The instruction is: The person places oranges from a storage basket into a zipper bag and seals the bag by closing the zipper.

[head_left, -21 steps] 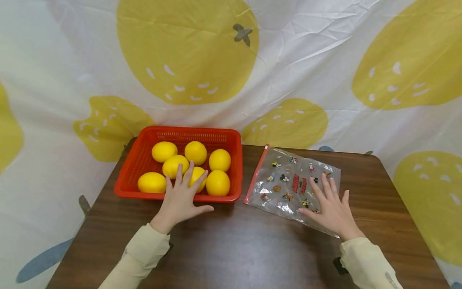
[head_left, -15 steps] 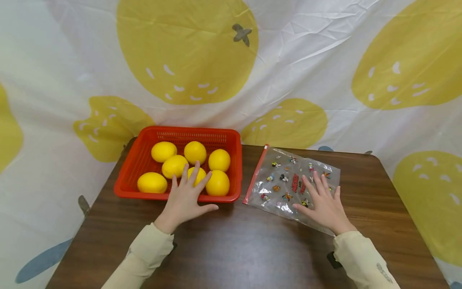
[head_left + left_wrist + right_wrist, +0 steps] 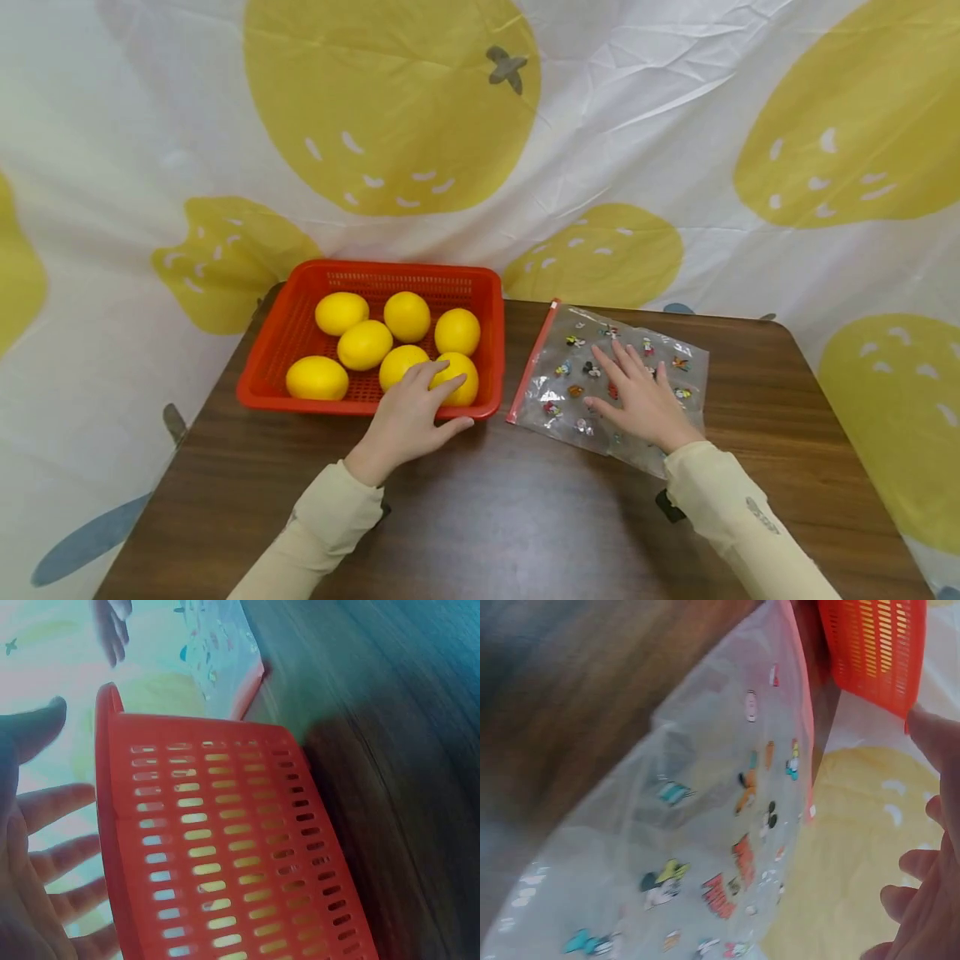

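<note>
A red plastic basket [image 3: 315,407] holds several lemons [image 3: 364,345]. Over its front right rim hovers my left hand [image 3: 408,417], fingers spread and relaxed, partly covering the front-right lemon [image 3: 463,368]. In the left wrist view, the loose fingers lie alongside the slotted basket wall [image 3: 120,825], holding nothing; contact with the rim is hard to tell. To the right, a clear zip bag [image 3: 577,371] with a red slider edge and cartoon prints lies flat. My right hand [image 3: 645,404] is spread above it, hiding part of the print; in the right wrist view the fingers [image 3: 919,862] grip nothing.
Basket and bag rest side by side on a brown wooden table [image 3: 510,517], near its back edge. Behind them hangs a white cloth [image 3: 600,125] with large yellow fruit prints. Bare wood lies in front of both things.
My left hand has shifted right along the basket front, from the middle lemons to the front-right one. My right hand has moved left and farther in over the bag. Basket and bag stay put.
</note>
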Demonstrator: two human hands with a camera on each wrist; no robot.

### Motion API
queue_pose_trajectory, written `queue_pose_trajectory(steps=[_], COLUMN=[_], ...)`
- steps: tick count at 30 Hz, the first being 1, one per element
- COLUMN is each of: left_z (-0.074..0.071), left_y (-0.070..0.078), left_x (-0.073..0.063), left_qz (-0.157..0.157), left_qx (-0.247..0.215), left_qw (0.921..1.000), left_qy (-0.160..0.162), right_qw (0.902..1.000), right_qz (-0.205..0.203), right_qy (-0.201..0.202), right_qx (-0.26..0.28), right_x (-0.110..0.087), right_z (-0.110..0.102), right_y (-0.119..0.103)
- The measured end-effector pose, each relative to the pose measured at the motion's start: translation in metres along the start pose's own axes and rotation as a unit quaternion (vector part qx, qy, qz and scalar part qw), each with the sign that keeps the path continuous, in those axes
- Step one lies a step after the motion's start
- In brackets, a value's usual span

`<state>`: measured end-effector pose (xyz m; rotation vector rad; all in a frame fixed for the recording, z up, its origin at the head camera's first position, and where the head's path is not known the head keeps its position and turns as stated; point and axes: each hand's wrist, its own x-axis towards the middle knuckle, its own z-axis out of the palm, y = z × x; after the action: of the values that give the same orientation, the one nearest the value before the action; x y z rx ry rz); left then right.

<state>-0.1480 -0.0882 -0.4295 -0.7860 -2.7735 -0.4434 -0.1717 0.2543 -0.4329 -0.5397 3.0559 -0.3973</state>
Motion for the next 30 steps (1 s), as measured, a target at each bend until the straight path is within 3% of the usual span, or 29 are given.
queue_pose_trajectory(steps=[9, 23, 30], left_z=[0.003, 0.007, 0.006], left_y=[0.005, 0.007, 0.009], left_x=[0.002, 0.005, 0.006], left_qz=[0.026, 0.071, 0.057], left_qx=[-0.008, -0.018, -0.026], left_qw=[0.9995, 0.997, 0.998], left_qy=[0.019, 0.026, 0.014], right_qw=[0.9989, 0.9977, 0.9938], right_qz=[-0.041, -0.055, -0.096], right_qy=[0.019, -0.014, -0.008], right_qx=[-0.011, -0.037, -0.056], right_x=[0.029, 0.071, 0.085], right_z=[-0.001, 0.022, 0.032], right_y=[-0.013, -0.028, -0.032])
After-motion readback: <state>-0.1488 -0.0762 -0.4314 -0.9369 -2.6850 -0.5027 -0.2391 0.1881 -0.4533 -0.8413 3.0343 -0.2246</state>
